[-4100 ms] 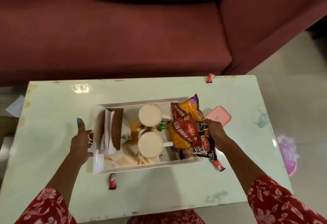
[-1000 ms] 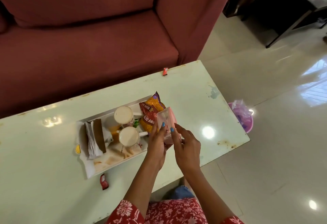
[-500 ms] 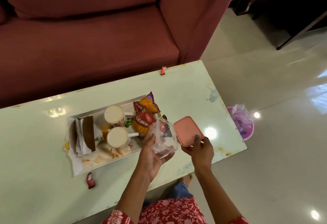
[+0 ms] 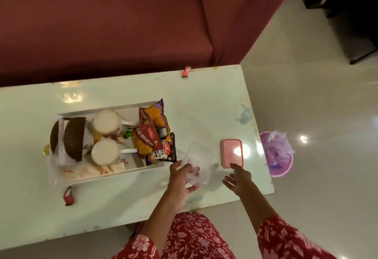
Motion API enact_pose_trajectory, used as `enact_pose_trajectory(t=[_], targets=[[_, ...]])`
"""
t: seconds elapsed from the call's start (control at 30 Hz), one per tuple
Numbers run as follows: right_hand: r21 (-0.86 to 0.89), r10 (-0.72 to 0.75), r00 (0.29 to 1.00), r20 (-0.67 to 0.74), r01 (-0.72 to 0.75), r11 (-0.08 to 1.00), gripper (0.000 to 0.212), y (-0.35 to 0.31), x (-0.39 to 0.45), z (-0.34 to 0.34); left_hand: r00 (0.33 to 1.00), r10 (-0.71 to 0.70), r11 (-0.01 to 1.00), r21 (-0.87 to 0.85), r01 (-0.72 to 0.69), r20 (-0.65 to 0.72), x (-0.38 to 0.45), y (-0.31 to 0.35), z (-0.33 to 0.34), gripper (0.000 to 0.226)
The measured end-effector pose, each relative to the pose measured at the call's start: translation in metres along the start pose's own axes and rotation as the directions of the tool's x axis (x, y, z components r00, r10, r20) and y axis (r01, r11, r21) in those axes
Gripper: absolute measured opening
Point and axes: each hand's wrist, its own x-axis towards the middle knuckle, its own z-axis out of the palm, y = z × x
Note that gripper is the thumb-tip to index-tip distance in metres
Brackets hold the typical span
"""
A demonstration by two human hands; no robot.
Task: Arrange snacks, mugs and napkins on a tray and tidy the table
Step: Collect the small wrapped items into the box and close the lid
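Observation:
A white tray (image 4: 106, 178) sits on the pale green table (image 4: 204, 99). It holds two white mugs (image 4: 104, 122) (image 4: 104, 152), snack packets (image 4: 147, 138) at its right end, and a brown napkin holder (image 4: 73, 136) with white napkins at its left end. My left hand (image 4: 182, 179) grips a clear plastic container (image 4: 201, 168) just right of the tray's front corner. The container's pink lid (image 4: 232, 152) lies flat on the table. My right hand (image 4: 238, 178) hovers open just in front of the lid, not holding it.
Small red wrappers lie at the table's far edge (image 4: 186, 71) and in front of the tray (image 4: 68, 196). A maroon sofa (image 4: 122, 23) runs behind the table. A pink bin (image 4: 280, 154) with a plastic liner stands on the floor right of the table.
The pink lid went from my right hand onto the table, and that hand has let go. My left hand lowered the clear container toward the table. The camera tilted down.

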Motion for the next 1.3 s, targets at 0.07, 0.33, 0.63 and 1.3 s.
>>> enact_pose_trajectory(t=[0.07,0.33,0.63,1.3], targets=[[-0.106,-0.047,0.989,0.143,0.062,0.992,0.042,0.002,-0.014,0.000,0.999,-0.024,0.998,0.063,0.026,-0.020,0.003,-0.002,0.013,0.055],[-0.441,-0.192,0.926,0.326,0.329,0.835,0.029,0.001,-0.023,0.026,0.995,-0.016,0.966,0.255,0.041,-0.100,0.024,-0.002,0.032,0.033],[-0.363,-0.323,0.906,0.275,0.409,0.837,0.042,-0.022,0.017,0.085,0.961,-0.106,0.973,0.172,0.153,-0.256,0.018,-0.018,-0.040,0.030],[-0.646,-0.336,0.558,0.759,0.583,-0.493,0.054,0.096,0.000,0.075,0.552,0.521,0.623,0.732,0.276,-0.651,0.005,0.005,-0.265,0.058]])
